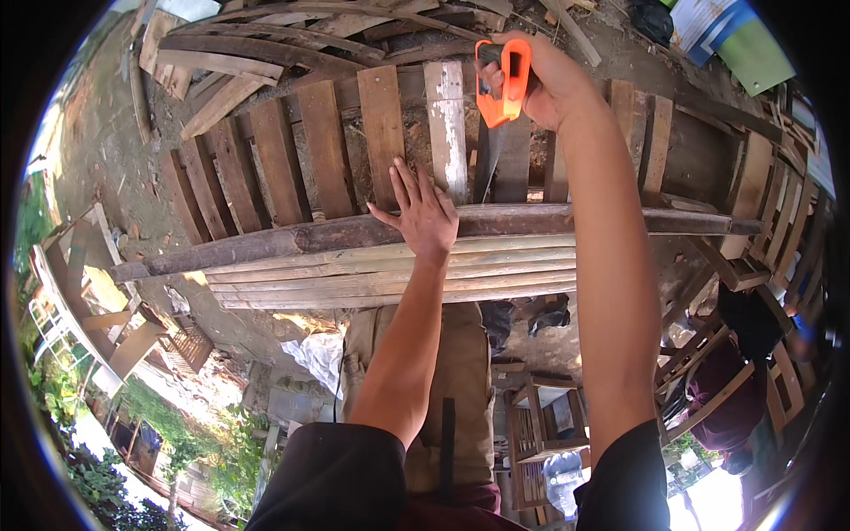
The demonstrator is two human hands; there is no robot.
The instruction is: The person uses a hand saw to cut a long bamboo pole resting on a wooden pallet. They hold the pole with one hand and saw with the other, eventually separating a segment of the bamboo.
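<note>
My right hand (pixel 551 87) is wrapped round the orange and black handle of a handsaw (pixel 513 96). The saw's thin blade runs down from the handle to a long dark wooden pole (pixel 328 234), just right of a slat with flaking white paint (pixel 445 111). Whether its teeth touch the pole I cannot tell. Fingers spread, my left hand (pixel 428 217) lies flat over the pole, its fingertips reaching a brown slat (pixel 382 124). Upright wooden slats continue on both sides beyond the pole. Pale bamboo strips (pixel 354 274) lie on the near side of it.
Loose boards and curved wood offcuts (pixel 266 53) are heaped on the ground at the far side. A blue, white and green panel (pixel 735 44) lies at the far right. Wooden frames (pixel 753 212) stand at right. Below are a wooden chair (pixel 544 420) and a white plastic sheet (pixel 319 354).
</note>
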